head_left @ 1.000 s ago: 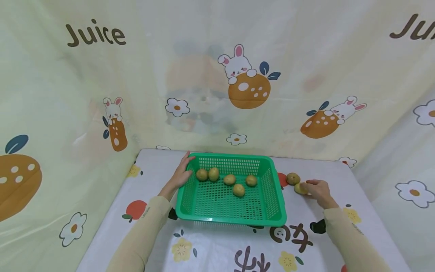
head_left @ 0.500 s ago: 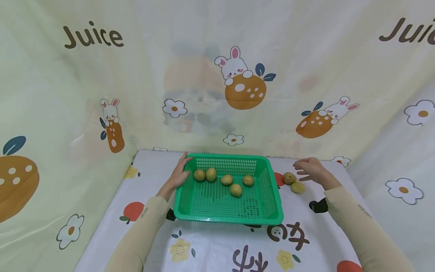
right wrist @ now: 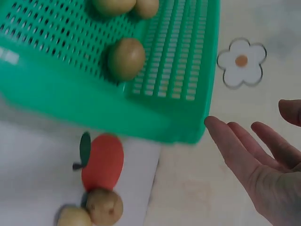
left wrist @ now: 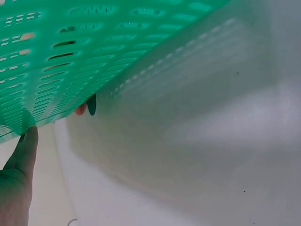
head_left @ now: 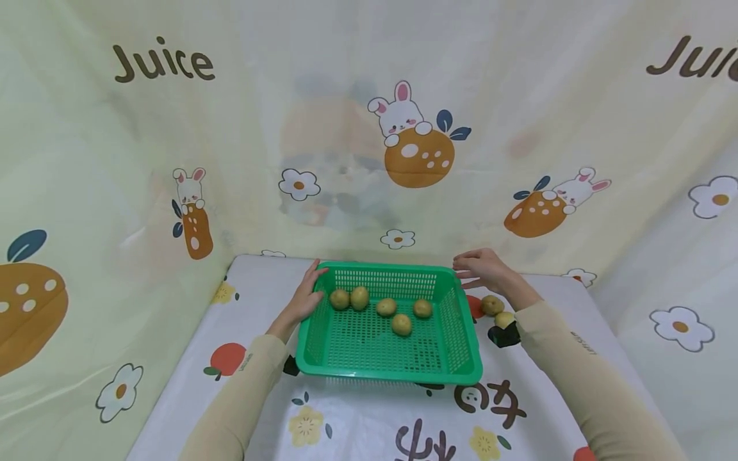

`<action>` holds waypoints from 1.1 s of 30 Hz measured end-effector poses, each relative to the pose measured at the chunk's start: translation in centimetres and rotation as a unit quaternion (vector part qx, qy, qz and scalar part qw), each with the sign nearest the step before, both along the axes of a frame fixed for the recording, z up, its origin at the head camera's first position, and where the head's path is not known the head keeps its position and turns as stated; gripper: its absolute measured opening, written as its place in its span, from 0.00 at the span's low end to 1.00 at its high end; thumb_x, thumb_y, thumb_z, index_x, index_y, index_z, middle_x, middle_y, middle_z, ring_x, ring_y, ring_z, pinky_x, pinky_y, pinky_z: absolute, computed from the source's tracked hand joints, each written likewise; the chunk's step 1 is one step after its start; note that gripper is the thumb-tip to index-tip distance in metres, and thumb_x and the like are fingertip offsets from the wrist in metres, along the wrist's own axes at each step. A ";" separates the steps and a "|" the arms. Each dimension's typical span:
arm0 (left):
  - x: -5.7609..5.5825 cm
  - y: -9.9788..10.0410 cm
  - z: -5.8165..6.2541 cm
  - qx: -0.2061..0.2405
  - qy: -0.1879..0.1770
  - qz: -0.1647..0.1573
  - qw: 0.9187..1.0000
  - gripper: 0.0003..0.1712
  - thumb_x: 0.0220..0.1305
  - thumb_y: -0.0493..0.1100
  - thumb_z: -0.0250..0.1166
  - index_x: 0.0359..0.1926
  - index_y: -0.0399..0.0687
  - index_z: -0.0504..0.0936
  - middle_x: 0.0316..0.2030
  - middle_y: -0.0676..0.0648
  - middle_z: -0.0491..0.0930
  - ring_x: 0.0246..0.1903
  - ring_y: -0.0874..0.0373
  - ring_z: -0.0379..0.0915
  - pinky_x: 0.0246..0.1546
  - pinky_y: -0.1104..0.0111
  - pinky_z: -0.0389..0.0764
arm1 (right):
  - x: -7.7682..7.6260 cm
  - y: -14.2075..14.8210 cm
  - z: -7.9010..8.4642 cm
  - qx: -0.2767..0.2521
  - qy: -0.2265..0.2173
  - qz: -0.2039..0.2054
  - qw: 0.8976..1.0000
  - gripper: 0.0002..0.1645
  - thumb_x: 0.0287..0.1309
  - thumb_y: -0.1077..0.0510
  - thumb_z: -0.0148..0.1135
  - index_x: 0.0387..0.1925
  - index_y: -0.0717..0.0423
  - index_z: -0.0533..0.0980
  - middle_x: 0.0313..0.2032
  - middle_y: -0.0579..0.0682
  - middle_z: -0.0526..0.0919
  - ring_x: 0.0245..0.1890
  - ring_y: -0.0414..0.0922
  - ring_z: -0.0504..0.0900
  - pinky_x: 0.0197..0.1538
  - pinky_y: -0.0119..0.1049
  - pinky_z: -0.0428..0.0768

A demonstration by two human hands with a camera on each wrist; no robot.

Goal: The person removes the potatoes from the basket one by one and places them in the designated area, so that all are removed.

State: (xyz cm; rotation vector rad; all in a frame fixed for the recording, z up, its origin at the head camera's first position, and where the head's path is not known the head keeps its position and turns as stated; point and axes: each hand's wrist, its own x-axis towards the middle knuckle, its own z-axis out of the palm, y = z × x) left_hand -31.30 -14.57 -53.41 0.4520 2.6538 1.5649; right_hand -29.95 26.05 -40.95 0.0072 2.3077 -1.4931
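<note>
Several potatoes (head_left: 386,307) lie in a shallow green plastic basket (head_left: 369,374) with slotted walls. My left hand (head_left: 300,299) rests against the basket's back left corner, its fingers extended and its thumb at the rim. From the left wrist, that thumb (left wrist: 29,148) presses the edge of the slotted wall. At the back right corner is my right hand (head_left: 483,266), fingers spread and holding nothing. In the right wrist view its index fingertip (right wrist: 211,123) is right at the basket's corner. Two more potatoes (head_left: 492,305) sit outside, right of the basket, partly behind the right forearm.
A white printed cloth (head_left: 346,429) covers the table. Pale curtains (head_left: 323,128) with rabbit and fruit prints stand close behind the basket and along both sides. Each wrist carries a black device (head_left: 505,334).
My right hand has let go of the yellowish potato, risen, and moved left to the basket's back right corner. The two outside potatoes stay put. My left hand remains at the basket.
</note>
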 end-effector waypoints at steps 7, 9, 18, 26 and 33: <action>-0.1 -0.2 0.0 0.001 -0.008 0.000 1.000 0.37 0.58 0.29 0.50 0.72 0.38 0.61 0.78 0.45 0.39 0.76 0.44 0.33 0.71 0.43 0.43 | -0.7 -3.4 -0.7 -0.007 -0.025 -0.006 1.000 0.30 0.73 0.59 0.45 0.68 0.77 0.58 0.67 0.76 0.60 0.66 0.70 0.62 0.60 0.59 0.71; -0.2 -0.2 0.0 0.002 -0.005 0.001 1.000 0.37 0.58 0.29 0.50 0.72 0.37 0.62 0.78 0.45 0.39 0.76 0.44 0.34 0.71 0.43 0.43 | -0.8 -4.1 -0.8 0.001 -0.034 -0.010 0.999 0.31 0.72 0.60 0.46 0.68 0.78 0.58 0.68 0.77 0.57 0.67 0.72 0.59 0.60 0.60 0.71; -0.1 -0.2 -0.2 0.017 0.009 0.000 1.000 0.37 0.57 0.28 0.51 0.70 0.35 0.62 0.78 0.41 0.40 0.75 0.41 0.35 0.70 0.41 0.44 | -1.2 -5.7 -3.3 0.087 -0.029 -0.023 0.996 0.15 0.69 0.62 0.51 0.38 0.76 0.74 0.66 0.75 0.60 0.33 0.55 0.76 0.54 0.64 0.75; -0.1 -0.1 -0.8 0.003 0.009 -0.001 1.000 0.36 0.56 0.28 0.50 0.70 0.35 0.63 0.77 0.40 0.42 0.75 0.41 0.37 0.70 0.43 0.47 | -0.5 -6.3 -5.9 0.069 -0.058 -0.049 0.995 0.13 0.68 0.65 0.51 0.39 0.78 0.68 0.65 0.76 0.57 0.55 0.72 0.72 0.57 0.68 0.69; -0.4 -0.4 -0.5 0.002 0.013 0.007 1.000 0.36 0.56 0.28 0.51 0.70 0.36 0.64 0.77 0.39 0.43 0.75 0.42 0.37 0.71 0.44 0.47 | -0.3 -7.2 -7.5 0.079 -0.062 -0.066 0.993 0.22 0.66 0.65 0.52 0.54 0.79 0.62 0.61 0.75 0.60 0.63 0.75 0.61 0.57 0.66 0.71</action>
